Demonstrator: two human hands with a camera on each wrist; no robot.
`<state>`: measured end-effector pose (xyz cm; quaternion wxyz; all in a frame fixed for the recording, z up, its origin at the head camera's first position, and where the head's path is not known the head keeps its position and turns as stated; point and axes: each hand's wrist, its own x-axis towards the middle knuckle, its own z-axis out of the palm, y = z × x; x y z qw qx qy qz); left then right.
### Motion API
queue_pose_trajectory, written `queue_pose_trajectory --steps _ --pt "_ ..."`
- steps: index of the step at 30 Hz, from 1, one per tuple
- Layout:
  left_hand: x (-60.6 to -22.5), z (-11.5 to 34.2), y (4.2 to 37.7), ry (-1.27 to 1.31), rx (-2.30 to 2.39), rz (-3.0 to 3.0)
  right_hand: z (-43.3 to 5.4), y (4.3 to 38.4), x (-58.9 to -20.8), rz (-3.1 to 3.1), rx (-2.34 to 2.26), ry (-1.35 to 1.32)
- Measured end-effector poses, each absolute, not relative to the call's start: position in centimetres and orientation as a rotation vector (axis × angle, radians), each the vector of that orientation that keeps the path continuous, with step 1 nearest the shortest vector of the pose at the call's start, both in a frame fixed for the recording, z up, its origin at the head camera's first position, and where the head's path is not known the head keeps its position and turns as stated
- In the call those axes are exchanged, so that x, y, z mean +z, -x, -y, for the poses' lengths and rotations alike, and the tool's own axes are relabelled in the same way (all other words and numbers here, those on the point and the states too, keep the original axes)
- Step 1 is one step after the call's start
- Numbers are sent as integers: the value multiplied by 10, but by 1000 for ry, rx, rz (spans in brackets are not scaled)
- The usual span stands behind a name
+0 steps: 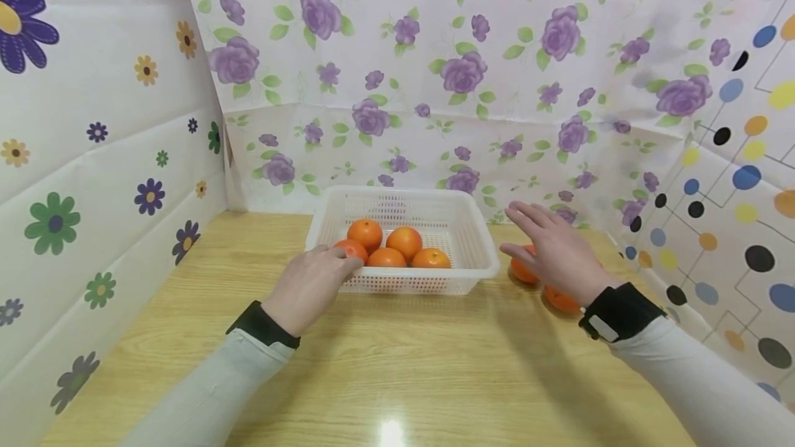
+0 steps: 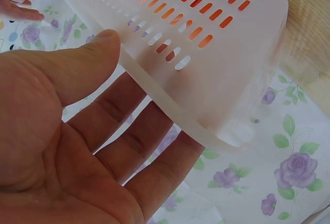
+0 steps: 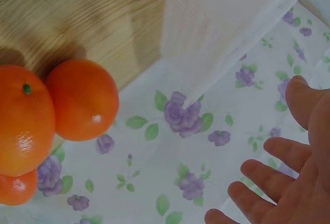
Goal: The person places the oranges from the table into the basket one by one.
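- Nearest: pale sleeves [image 1: 211, 378] w/ black wristbands [image 1: 627, 312], over bare wood-grain table [image 1: 373, 357]; glare [image 1: 391, 433] at the near edge.
- L hand [image 1: 313, 285]: clamped on the rim at the L end of the basket [image 1: 397, 282], thumb on one side of the wall, fingers on the other (L wrist view).
- R hand [image 1: 562, 250]: raised, thumb & fingers apart, nothing held; touches neither fruit nor basket (R wrist view).
- Loose oranges [image 3: 82, 100]: at least 3, bunched on table to R of basket; exact no. unclear, R hand & forearm hide part (head view).
- Basket: white, perforated, mid-table; inner oranges [image 1: 404, 243], 5 visible, lie mostly twd its L & centre, w/ room at R end.
- Step (judged): L steadies basket, R poised by loose fruit. Next move, if on an orange, calls for lowering R & closing fingers round one.
- In the way: basket's R wall, btwn loose fruit & interior; close neighbours leave little finger room.
- Farthest: purple-rose sheet [image 1: 397, 136] behind; daisy sheet [image 1: 93, 192] L, dotted sheet [image 1: 733, 178] R.
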<state>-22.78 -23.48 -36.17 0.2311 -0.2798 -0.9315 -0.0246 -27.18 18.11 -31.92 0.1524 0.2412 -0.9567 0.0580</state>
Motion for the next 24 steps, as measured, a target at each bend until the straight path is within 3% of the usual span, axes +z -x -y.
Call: queue_pose_trajectory --steps 24 --pt "-363 235 229 782 -58 2530 -229 261 -339 2794 120 -610"
